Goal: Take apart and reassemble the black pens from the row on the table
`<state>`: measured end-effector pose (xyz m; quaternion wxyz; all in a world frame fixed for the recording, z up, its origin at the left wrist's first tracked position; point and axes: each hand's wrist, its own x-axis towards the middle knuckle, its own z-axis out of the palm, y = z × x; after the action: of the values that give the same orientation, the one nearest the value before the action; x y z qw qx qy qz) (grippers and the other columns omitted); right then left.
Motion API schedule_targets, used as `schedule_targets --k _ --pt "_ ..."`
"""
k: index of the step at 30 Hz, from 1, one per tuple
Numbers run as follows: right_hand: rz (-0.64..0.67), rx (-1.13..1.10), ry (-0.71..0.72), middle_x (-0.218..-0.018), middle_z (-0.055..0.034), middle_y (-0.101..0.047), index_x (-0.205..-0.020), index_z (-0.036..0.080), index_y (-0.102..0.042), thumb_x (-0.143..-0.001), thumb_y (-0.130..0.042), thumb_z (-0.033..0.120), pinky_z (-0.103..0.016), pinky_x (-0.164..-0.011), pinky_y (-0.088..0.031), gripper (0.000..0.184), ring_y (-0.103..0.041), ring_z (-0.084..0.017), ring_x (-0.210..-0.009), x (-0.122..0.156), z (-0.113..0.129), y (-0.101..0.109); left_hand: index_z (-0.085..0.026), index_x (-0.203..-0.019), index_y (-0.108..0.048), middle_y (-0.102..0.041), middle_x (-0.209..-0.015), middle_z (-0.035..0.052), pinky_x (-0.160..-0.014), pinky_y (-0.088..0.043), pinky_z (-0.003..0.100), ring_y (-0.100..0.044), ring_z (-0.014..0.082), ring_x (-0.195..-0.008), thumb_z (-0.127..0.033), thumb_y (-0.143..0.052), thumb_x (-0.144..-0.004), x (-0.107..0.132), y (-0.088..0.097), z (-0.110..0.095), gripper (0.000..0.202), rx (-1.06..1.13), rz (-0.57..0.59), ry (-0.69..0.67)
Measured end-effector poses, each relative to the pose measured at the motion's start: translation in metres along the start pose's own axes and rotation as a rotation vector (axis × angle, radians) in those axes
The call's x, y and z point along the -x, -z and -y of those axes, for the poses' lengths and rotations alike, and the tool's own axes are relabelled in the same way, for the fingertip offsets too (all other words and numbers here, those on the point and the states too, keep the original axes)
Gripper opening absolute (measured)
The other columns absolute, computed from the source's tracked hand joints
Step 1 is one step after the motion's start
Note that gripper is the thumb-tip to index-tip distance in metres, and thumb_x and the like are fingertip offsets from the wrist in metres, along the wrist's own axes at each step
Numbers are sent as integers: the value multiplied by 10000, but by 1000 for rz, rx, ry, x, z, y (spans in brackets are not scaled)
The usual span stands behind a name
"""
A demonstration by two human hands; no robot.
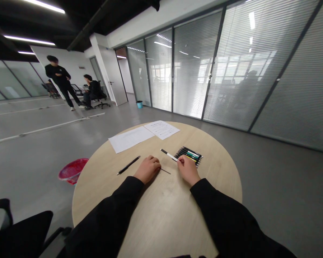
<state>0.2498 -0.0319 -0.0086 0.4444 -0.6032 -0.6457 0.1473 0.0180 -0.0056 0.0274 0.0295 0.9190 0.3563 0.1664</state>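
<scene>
Look at this: a white pen (169,155) pinched firmly in the right hand (187,170), its long axis running up and to the left, dark tip aimed toward the far side of the round wooden table (220,179). The left hand (148,169) sits curled nearby, a thin dark rod (165,171) poking out past its fingers; held or not, I can't tell. The right hand is the nearer to a neat row of pens (188,156), right of the table's centre. A black pen (128,165) lies left of centre, and two paper sheets (145,134) lie by the far edge, their print too small to read. No brand shows.
</scene>
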Motion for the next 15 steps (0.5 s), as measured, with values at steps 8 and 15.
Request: schedule_targets --k 8,15 --pt "-22 -83 -50 -725 -25 -668 -791 191 -621 -836 -517 280 -280 -648 -427 144 -600 -177 -662 -1 1 1 -205 -728 -637 -644 -827 85 -804 -385 375 -507 236 -867 -189 -480 -930 -5 -4 -5 257 -88 23 -67" --pt "-34 -96 -37 -729 -29 -672 -796 190 -621 -830 -517 277 -287 -664 -438 139 -607 -181 -674 -1 3 2 -198 -755 -616 -621 -838 98 -780 -370 387 -500 240 -856 -139 -461 -923 -6 -7 -7 237 -134 26 -44"
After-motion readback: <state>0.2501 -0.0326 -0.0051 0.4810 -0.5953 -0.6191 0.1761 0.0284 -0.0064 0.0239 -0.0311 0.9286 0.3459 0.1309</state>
